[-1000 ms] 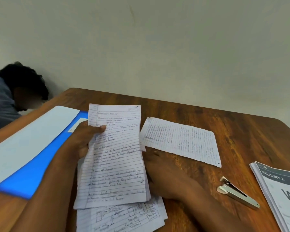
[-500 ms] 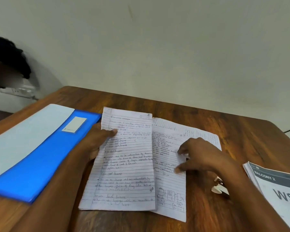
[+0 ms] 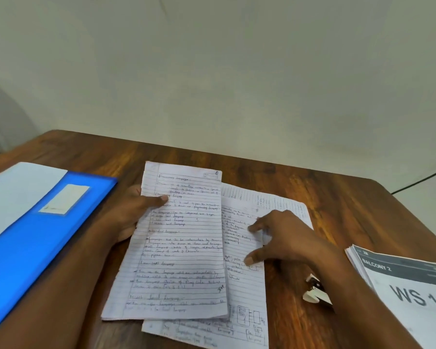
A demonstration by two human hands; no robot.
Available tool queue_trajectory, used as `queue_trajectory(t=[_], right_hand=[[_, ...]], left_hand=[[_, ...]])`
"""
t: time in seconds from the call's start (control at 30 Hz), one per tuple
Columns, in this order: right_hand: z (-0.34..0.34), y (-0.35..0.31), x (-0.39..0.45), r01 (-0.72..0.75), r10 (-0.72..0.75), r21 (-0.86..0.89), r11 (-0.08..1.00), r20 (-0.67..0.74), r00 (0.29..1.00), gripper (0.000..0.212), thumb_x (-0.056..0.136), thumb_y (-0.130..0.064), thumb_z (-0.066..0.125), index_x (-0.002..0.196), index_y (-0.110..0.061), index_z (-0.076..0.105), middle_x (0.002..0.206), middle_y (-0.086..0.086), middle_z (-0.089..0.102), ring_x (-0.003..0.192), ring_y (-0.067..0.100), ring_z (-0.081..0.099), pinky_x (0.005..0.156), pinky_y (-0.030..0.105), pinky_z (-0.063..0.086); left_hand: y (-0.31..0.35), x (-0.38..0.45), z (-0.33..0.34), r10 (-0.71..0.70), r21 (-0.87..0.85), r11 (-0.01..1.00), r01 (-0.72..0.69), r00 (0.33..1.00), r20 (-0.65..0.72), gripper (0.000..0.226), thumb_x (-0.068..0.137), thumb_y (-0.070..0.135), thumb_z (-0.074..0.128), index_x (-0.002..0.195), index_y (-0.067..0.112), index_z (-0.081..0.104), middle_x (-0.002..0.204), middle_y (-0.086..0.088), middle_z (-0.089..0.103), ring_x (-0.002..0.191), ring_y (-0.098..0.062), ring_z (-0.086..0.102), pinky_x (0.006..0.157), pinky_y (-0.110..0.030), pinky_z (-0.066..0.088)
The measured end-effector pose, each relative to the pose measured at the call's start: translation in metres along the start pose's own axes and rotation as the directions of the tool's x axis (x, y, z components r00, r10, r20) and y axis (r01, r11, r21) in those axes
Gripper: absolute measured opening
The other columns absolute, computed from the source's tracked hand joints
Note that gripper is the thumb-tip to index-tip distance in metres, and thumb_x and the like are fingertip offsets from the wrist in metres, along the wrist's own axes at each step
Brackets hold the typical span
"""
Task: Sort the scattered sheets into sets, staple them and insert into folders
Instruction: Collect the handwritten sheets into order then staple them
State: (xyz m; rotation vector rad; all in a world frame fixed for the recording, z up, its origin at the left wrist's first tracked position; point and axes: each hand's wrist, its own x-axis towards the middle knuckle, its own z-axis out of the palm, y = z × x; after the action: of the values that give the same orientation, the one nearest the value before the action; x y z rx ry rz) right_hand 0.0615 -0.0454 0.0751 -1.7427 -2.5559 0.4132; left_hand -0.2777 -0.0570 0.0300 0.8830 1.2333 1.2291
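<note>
While the left hand pinches a handwritten set of sheets at centre frame, thumb on top, the right hand presses spread fingers on loose sheets beside it; blue folder lies at left.

Likely an office, wooden desk, blue folder, handwritten sheets

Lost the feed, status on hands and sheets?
Left hand holds handwritten lined sheets. Right hand open on white sheet beneath. Stapler under right forearm.
</note>
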Motion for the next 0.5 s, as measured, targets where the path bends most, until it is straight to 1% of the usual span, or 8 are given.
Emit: queue_trajectory(t=[0.07, 0.13, 0.23, 0.3, 0.37, 0.43, 0.47, 0.5], right_hand=[[-0.002, 0.005, 0.002, 0.002, -0.001, 0.013, 1.000, -0.009, 1.000, 0.077, 0.064, -0.063, 0.091, 0.132, -0.033, 0.070, 0.139, -0.014, 0.061, 0.124, 0.009, 0.054, 0.100, 0.028, 0.048], [-0.005, 0.010, 0.004, 0.006, -0.005, 0.029, 1.000, -0.015, 1.000, 0.073, 0.066, -0.060, 0.091, 0.130, -0.031, 0.073, 0.138, -0.014, 0.064, 0.122, 0.008, 0.058, 0.097, 0.026, 0.049], [-0.008, 0.019, 0.010, -0.006, 0.012, 0.105, 0.994, -0.054, 0.998, 0.076, 0.068, -0.055, 0.092, 0.134, -0.023, 0.071, 0.136, -0.010, 0.068, 0.119, 0.007, 0.064, 0.096, 0.021, 0.051], [-0.006, 0.023, 0.016, -0.031, 0.053, 0.181, 0.983, -0.114, 0.992, 0.078, 0.070, -0.053, 0.091, 0.137, -0.020, 0.068, 0.136, -0.009, 0.068, 0.117, 0.006, 0.066, 0.094, 0.021, 0.054], [-0.003, 0.027, 0.026, -0.071, 0.112, 0.207, 0.976, -0.196, 0.974, 0.080, 0.069, -0.057, 0.090, 0.136, -0.020, 0.068, 0.134, -0.008, 0.070, 0.112, 0.007, 0.067, 0.093, 0.029, 0.058], [-0.001, 0.030, 0.037, -0.126, 0.181, 0.226, 0.966, -0.241, 0.953, 0.083, 0.066, -0.059, 0.092, 0.136, -0.022, 0.067, 0.129, -0.008, 0.070, 0.107, 0.008, 0.067, 0.091, 0.034, 0.060], [-0.001, 0.030, 0.041, -0.143, 0.201, 0.233, 0.962, -0.249, 0.947, 0.084, 0.064, -0.060, 0.092, 0.136, -0.024, 0.067, 0.127, -0.008, 0.071, 0.104, 0.008, 0.067, 0.089, 0.034, 0.060], [0.000, 0.029, 0.045, -0.150, 0.209, 0.232, 0.961, -0.254, 0.944, 0.085, 0.064, -0.062, 0.092, 0.136, -0.025, 0.066, 0.126, -0.008, 0.070, 0.102, 0.007, 0.066, 0.084, 0.030, 0.058]], left_hand=[[0.000, 0.002, 0.001, 0.019, -0.018, 1.000, -0.019, 1.000, 0.006, 0.032, 0.093, -0.001, 0.065, 0.125, 0.005, 0.067, 0.118, -0.013, 0.077, 0.107, -0.031, 0.075, 0.095, -0.051, 0.057], [-0.001, 0.004, -0.001, 0.035, -0.033, 0.999, -0.034, 0.999, 0.010, 0.033, 0.093, -0.002, 0.065, 0.126, 0.005, 0.066, 0.119, -0.014, 0.076, 0.110, -0.032, 0.074, 0.099, -0.052, 0.055], [-0.002, 0.005, -0.003, 0.044, -0.070, 0.997, -0.042, 0.999, 0.029, 0.038, 0.089, -0.001, 0.065, 0.127, 0.005, 0.066, 0.121, -0.014, 0.076, 0.112, -0.033, 0.073, 0.100, -0.052, 0.056], [-0.001, 0.004, -0.003, 0.052, -0.087, 0.995, -0.048, 0.997, 0.050, 0.041, 0.086, 0.001, 0.066, 0.127, 0.005, 0.066, 0.120, -0.014, 0.076, 0.111, -0.032, 0.074, 0.093, -0.048, 0.061], [-0.002, 0.005, -0.003, 0.064, -0.131, 0.990, -0.055, 0.996, 0.068, 0.047, 0.081, 0.001, 0.068, 0.128, 0.004, 0.065, 0.120, -0.016, 0.076, 0.108, -0.033, 0.075, 0.083, -0.043, 0.065], [-0.003, 0.005, -0.004, 0.079, -0.147, 0.987, -0.067, 0.994, 0.080, 0.052, 0.076, 0.003, 0.071, 0.128, 0.003, 0.066, 0.120, -0.017, 0.076, 0.106, -0.032, 0.076, 0.078, -0.039, 0.066], [-0.003, 0.005, -0.003, 0.086, -0.143, 0.987, -0.073, 0.993, 0.085, 0.055, 0.073, 0.005, 0.075, 0.127, 0.004, 0.066, 0.120, -0.017, 0.076, 0.106, -0.032, 0.076, 0.076, -0.038, 0.066], [-0.003, 0.005, -0.004, 0.093, -0.141, 0.987, -0.080, 0.992, 0.088, 0.058, 0.070, 0.008, 0.077, 0.126, 0.004, 0.067, 0.119, -0.016, 0.076, 0.106, -0.031, 0.076, 0.075, -0.037, 0.066]])
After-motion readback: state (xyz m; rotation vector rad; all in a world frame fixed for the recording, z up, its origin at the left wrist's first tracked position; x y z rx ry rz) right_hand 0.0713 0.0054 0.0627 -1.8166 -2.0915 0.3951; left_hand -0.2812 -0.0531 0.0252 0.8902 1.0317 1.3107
